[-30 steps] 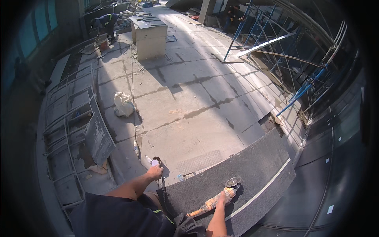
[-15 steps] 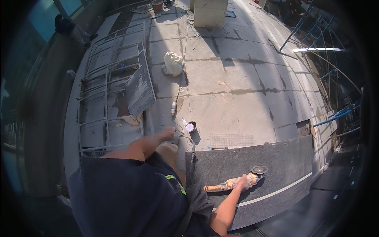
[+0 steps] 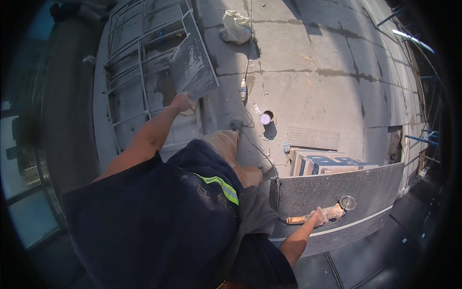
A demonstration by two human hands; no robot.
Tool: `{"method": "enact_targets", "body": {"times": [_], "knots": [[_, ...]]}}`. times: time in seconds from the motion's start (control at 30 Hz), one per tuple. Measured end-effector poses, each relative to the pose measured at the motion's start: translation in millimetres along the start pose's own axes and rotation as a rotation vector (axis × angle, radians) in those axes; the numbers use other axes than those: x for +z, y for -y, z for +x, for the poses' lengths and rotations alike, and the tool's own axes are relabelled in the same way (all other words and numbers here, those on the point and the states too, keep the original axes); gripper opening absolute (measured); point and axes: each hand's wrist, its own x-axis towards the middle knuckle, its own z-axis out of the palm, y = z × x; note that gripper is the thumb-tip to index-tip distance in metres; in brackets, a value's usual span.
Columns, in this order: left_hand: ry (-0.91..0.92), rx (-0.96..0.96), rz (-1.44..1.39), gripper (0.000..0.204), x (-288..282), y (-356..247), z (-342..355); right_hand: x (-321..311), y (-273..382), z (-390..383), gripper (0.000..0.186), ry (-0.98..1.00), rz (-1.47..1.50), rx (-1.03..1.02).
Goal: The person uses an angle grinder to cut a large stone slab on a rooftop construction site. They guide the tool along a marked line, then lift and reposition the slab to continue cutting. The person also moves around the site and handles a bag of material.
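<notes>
My right hand is closed around the orange body of an angle grinder. The grinder rests on or just above a dark grey slab crossed by a pale strip; its round disc points right. Out to the left, my left hand has its fingers curled at the lower edge of a smaller grey slab. Whether it grips that edge I cannot tell. The smaller slab leans on a pale metal frame.
Flat boxes lie beyond the dark slab, beside a wire mesh. A tin with a pale lid, a cable connector with its cable, and a white sack are on the paved floor. Blue scaffold tubes stand at the right.
My left hand has moved left and outward to the smaller slab. My view has tilted down and turned, bringing the boxes behind the dark slab into sight. The grinder stays in my right hand.
</notes>
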Motion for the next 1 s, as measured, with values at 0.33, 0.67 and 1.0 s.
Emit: {"method": "enact_targets", "body": {"times": [0.33,0.67,1.0], "knots": [[-0.115,-0.250,-0.104,0.048,-115.2,87.4,5.1,6.7,-3.1,0.1,0.073,-0.003,-0.043,0.039],[0.691,-0.637,-0.400,0.044,-78.3,126.1,-147.0,0.1,8.3,-13.9,0.074,-0.006,0.017,0.108],[0.677,-0.748,-0.418,0.048,-100.0,130.7,-174.2,-6.3,14.8,-23.3,0.072,0.005,0.019,0.107]]}}
